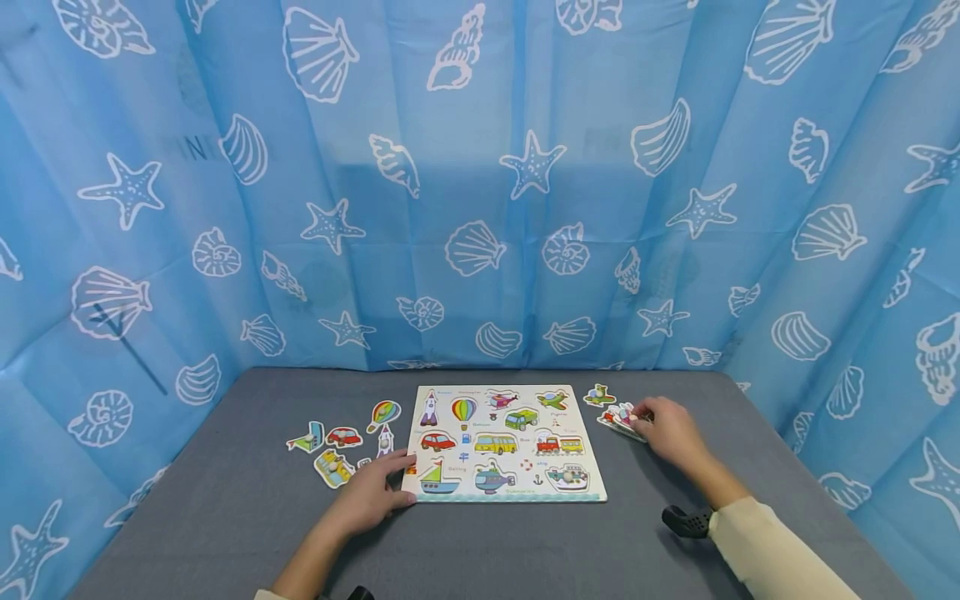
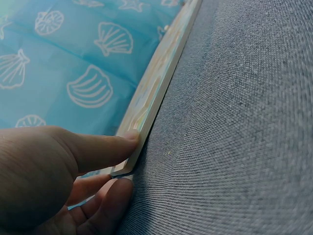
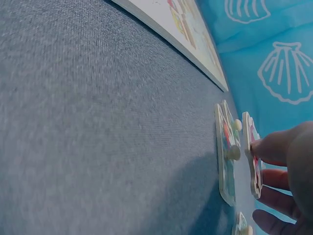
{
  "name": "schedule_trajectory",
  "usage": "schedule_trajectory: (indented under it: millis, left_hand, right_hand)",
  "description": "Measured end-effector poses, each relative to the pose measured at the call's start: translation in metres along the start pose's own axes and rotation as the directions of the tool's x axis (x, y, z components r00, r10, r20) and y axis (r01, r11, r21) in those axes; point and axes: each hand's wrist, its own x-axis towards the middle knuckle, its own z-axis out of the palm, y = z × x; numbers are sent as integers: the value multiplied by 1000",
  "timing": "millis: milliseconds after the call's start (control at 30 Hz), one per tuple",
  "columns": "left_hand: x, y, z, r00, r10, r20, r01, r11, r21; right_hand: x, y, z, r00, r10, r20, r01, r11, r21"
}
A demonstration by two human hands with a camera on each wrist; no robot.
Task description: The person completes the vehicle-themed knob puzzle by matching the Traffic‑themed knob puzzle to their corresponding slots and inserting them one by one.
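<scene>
A wooden puzzle board (image 1: 525, 487) with vehicle pictures lies flat on the grey table. My left hand (image 1: 371, 492) grips its near left corner, the thumb on the top face and fingers at the edge. To the right of the board, my right hand (image 1: 671, 429) pinches a knobbed puzzle piece with red and pink print (image 3: 252, 152), which stands on edge in the right wrist view. Beside it are other knobbed pieces (image 3: 225, 161). A green airplane piece (image 1: 598, 396) lies just behind them. My right fingers partly cover the held piece.
Left of the board lie several loose pieces: a sailboat (image 1: 307, 438), a red car (image 1: 343, 437), a balloon (image 1: 384, 414), a yellow bus (image 1: 334, 468) and a rocket (image 1: 386, 442). A blue curtain (image 1: 480, 208) with shell prints hangs behind the table (image 1: 517, 550).
</scene>
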Motion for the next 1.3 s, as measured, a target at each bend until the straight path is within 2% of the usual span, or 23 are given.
schedule_trajectory:
  millis: [500, 733, 1000, 1133, 1300]
  left_hand:
    - [1, -1, 1, 1000, 9, 6, -9, 1000, -5]
    - [0, -1, -1, 1000, 12, 18, -12, 1000, -7]
    - [-2, -1, -2, 999, 32, 16, -32, 999, -16]
    - [-2, 0, -3, 1000, 21, 19, -20, 1000, -19]
    - [-2, 0, -2, 1000, 18, 14, -18, 1000, -15]
  right_hand:
    - [20, -14, 21, 995, -78, -68, 76, 997, -27]
    - [28, -28, 28, 998, -44, -33, 42, 998, -47]
    - [32, -45, 34, 994, -104, -16, 104, 994, -20]
    - [36, -54, 40, 995, -100, -12, 100, 995, -16]
    - [42, -63, 48, 994, -108, -6, 107, 992, -72]
